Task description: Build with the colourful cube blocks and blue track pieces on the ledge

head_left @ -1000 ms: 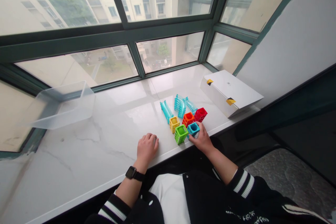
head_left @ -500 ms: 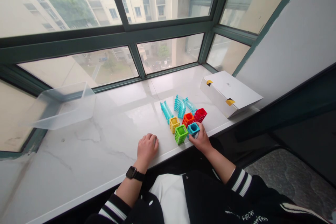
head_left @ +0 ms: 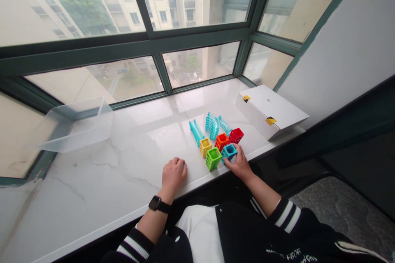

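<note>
Lying on the tabletop (head_left: 123,168) right of the tub (head_left: 74,144), your left hand (head_left: 173,174) has curled fingers; whether they grip anything can't be told. Next come the straight track (head_left: 196,132), yellow block (head_left: 205,148), curved tracks (head_left: 212,126), green block (head_left: 213,160) and orange block (head_left: 221,143). Just right of the green one, your right hand (head_left: 241,167) pinches the blue block (head_left: 226,155) between its fingers. Behind it is the red block (head_left: 236,136); farthest right, the box (head_left: 274,107).

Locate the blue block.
In the head view, the blue block is right of centre in the right hand, near the front edge of the white countertop, just right of the green block and nearer the person than the orange block.
</note>
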A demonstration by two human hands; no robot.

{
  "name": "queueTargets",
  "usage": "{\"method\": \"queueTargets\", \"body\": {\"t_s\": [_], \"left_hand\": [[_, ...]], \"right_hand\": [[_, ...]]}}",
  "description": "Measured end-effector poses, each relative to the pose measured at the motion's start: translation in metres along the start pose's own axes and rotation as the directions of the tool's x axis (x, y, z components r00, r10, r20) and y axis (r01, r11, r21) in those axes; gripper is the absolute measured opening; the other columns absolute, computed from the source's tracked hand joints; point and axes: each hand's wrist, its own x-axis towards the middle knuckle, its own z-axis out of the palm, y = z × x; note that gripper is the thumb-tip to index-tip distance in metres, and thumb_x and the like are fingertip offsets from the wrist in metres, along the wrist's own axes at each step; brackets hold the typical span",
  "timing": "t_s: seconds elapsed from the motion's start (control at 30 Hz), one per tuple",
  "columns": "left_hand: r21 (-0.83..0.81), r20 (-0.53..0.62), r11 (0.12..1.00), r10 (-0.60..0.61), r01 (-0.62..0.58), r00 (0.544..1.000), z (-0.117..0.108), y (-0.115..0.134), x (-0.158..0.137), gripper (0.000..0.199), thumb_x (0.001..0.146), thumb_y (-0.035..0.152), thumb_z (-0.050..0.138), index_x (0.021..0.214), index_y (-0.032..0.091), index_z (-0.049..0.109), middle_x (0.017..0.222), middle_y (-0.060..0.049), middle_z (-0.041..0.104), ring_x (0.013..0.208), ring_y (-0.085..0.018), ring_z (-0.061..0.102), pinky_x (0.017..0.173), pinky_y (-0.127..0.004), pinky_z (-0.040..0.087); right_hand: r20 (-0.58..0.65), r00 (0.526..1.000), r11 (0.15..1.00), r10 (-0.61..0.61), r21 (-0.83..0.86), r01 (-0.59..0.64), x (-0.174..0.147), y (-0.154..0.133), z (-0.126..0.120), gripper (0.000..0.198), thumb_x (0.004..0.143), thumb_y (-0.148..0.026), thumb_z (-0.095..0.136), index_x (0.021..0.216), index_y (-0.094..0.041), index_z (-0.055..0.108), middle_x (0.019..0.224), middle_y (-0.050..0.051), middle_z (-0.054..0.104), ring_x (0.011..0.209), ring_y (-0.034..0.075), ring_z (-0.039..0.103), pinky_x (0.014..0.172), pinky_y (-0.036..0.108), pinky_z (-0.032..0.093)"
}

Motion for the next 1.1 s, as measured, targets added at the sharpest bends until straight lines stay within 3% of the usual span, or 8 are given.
{"method": "queueTargets", "body": {"t_s": [0.37,0.6,1.1], "left_hand": [[0.017,-0.006,1.000,0.012,-0.012,1.000,-0.002,0.001,0.001,0.022,0.103,0.030,0.053,0.108,0.023,0.073,0.113,-0.010,0.071,0.104,-0.027,0.065,0.088,-0.039,0.046],[0.022,-0.002,1.000,0.012,-0.011,1.000,-0.001,0.001,0.001,0.022,0.103,0.031,0.053,0.108,0.023,0.072,0.113,-0.010,0.071,0.104,-0.027,0.065,0.089,-0.040,0.046],[0.018,-0.002,1.000,0.006,-0.006,1.000,-0.001,0.001,0.000,0.022,0.103,0.031,0.052,0.109,0.024,0.072,0.114,-0.010,0.071,0.105,-0.027,0.064,0.090,-0.040,0.045]], "right_hand": [[0.023,1.000,1.000,0.001,-0.007,-0.001,-0.005,0.018,0.010,0.052,0.085,-0.038,0.069,0.131,-0.022,0.052,0.126,0.013,0.059,0.122,0.033,0.063,0.107,0.054,0.055],[0.012,1.000,1.000,0.006,0.008,-0.006,-0.006,0.017,0.010,0.058,0.085,-0.039,0.070,0.138,-0.024,0.050,0.129,0.014,0.059,0.125,0.034,0.063,0.109,0.054,0.054],[0.013,1.000,1.000,-0.008,-0.018,0.009,-0.007,0.018,0.011,0.050,0.089,-0.041,0.068,0.133,-0.023,0.053,0.126,0.013,0.058,0.122,0.033,0.063,0.108,0.053,0.055]]}}
